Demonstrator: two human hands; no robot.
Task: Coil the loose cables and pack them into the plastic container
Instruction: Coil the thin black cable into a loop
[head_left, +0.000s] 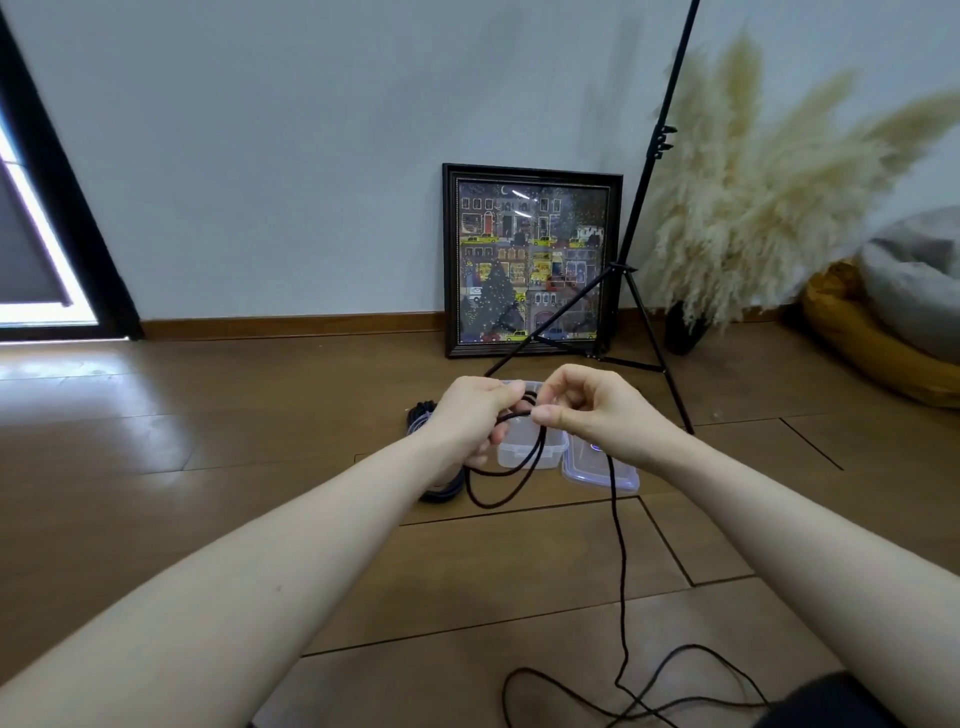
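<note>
cable (618, 545): you are gathering limp, light loops | left hand (470, 415) clenching coil | right hand (582, 410) pinching strand | box (530, 447) waiting at 12 o'clock

A framed picture (531, 260) (a night street scene with yellow cabs) leans on the pale wall (285, 156), standing on the brown wood floor (208, 467). Just right of it rises a black tripod stand (636, 249), then cream pampas grass (753, 208) in a dark vase, then a grey and mustard cushion (893, 332). Far left of it, a black door frame (67, 208) lets in daylight that glares on the floor.
</note>
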